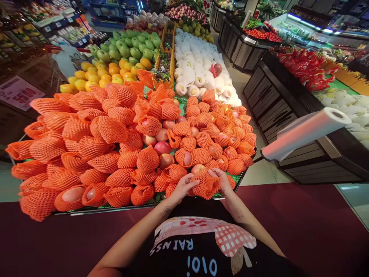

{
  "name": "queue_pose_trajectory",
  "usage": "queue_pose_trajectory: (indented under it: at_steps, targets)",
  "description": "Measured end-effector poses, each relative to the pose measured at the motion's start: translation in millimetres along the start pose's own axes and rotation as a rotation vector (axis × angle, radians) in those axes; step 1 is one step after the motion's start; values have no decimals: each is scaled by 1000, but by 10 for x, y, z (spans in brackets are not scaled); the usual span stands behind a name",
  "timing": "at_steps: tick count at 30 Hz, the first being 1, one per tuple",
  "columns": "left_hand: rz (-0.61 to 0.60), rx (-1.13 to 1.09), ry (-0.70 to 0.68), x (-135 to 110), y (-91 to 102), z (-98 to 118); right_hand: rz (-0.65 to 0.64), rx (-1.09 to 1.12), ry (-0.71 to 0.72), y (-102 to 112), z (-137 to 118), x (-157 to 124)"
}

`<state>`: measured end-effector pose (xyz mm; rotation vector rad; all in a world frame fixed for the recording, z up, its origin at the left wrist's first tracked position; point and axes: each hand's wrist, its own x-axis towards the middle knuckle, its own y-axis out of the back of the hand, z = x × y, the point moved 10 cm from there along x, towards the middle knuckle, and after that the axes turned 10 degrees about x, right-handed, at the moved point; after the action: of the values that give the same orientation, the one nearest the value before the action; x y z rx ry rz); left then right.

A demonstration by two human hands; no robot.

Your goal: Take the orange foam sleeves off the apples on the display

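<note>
Both my hands grip one apple (198, 169) wrapped in an orange foam net (205, 185) at the near edge of a fruit display. My left hand (182, 187) pinches the net's left side with curled fingers. My right hand (221, 180) holds its right side, fingers closed on the mesh. The apple's top pokes out above the net. Around it lie many netted apples (150, 159) and a few bare red ones (162, 147).
The green-lined display stand (241, 176) carries large netted fruit (69, 154) at left, yellow mangoes (100, 75), green apples (129, 48) and white-netted fruit (198, 65) behind. A plastic bag roll (305, 132) juts from the right. Dark produce counters (276, 104) line an aisle.
</note>
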<state>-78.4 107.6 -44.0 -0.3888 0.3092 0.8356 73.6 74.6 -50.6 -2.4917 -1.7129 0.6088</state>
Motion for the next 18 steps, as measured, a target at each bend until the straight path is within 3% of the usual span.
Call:
queue_pose_trajectory:
  at_steps: [4,8,12,15,18]
  targets:
    - [281,329,-123,160,266,-5,-5,-191,102,-72,-106,260]
    - [489,707,-56,134,470,-8,25,-436,214,-181,-222,347]
    - [441,1056,91,148,403,32,6,-674,263,-279,-175,336]
    - [361,1184,166,201,313,48,-24,-610,257,-276,-75,310]
    - [342,1156,182,270,294,50,-18,-523,251,-218,-23,286]
